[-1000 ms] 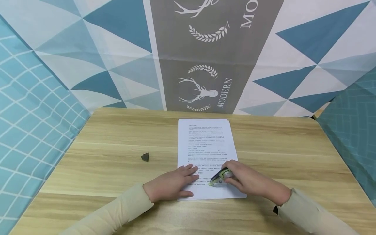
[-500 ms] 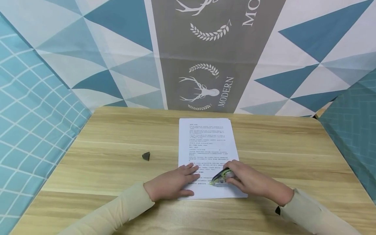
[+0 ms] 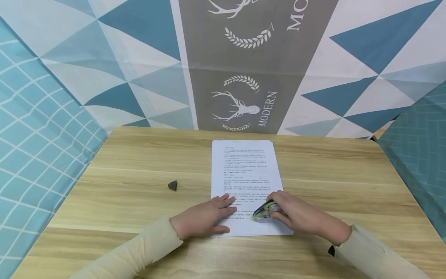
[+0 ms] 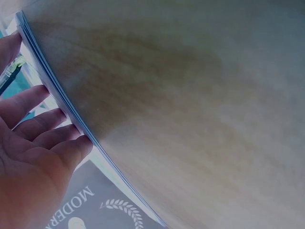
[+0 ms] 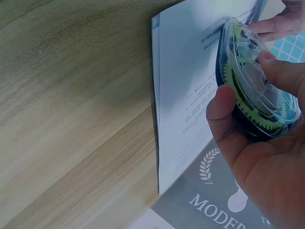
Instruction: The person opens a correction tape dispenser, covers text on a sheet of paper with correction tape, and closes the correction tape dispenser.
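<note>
A stack of printed paper sheets [image 3: 244,166] lies on the wooden table. My left hand [image 3: 207,217] rests with spread fingers on its lower left part; in the left wrist view the fingertips of that hand [image 4: 35,152] touch the sheets. With thumb and fingers, my right hand [image 3: 301,215] grips a correction tape dispenser [image 3: 263,211], its tip at the paper just right of the last printed line. The right wrist view shows the dispenser's clear case [image 5: 252,86] and green gear, held by the right hand [image 5: 267,167].
A small dark wedge-shaped piece, possibly a cap [image 3: 172,185], lies on the table [image 3: 132,201] left of the paper. A patterned cloth [image 3: 244,58] hangs behind the table's far edge. Blue cloths [image 3: 42,128] hang at both sides.
My right hand has shifted slightly to the right with the correction tape dispenser, its tip staying low on the page. The left hand and the paper have stayed in place.
</note>
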